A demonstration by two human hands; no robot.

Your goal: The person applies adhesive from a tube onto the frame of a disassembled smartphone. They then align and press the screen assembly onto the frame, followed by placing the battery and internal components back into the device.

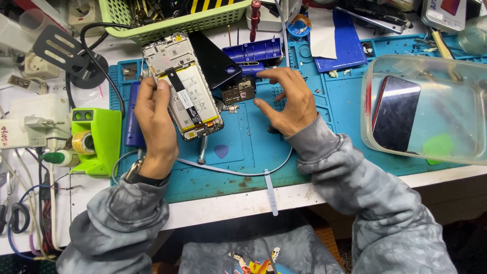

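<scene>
The work surface is a blue silicone repair mat (314, 147) w/ small moulded compartments along its top edge, stained in places, lying on a white bench (238, 205). The bench edge is close to the person's body; below it only dark space and grey patterned sleeves are visible.

The left hand (154, 119) holds an opened smartphone (183, 86) by its left side, fingers wrapped around the edge, thumb tip pressed on the frame near the battery (195, 96). The phone is tilted, raised a bit over the mat, back cover off, a black flex strip running down the battery.

The right hand (286, 99) hovers just beside the phone's right side. Its thumb and index finger are spread apart, curved around a small circuit board (239, 91) which sits on the mat; I cannot tell if the fingertips really touch it. A black back cover (215, 58) lies between the phone and a blue plastic case (253, 50).

Around: a green basket (172, 18) at top, a lime-green solder holder (96, 137) at left, a red-handled screwdriver (254, 18), scissors (15, 215) at far left, wall sockets and cables. At right a clear plastic tub (426, 109) holds another phone (396, 114) and a green pick. A white cable (243, 172) crosses the mat's front; a blue pick (221, 150) lies near.
</scene>
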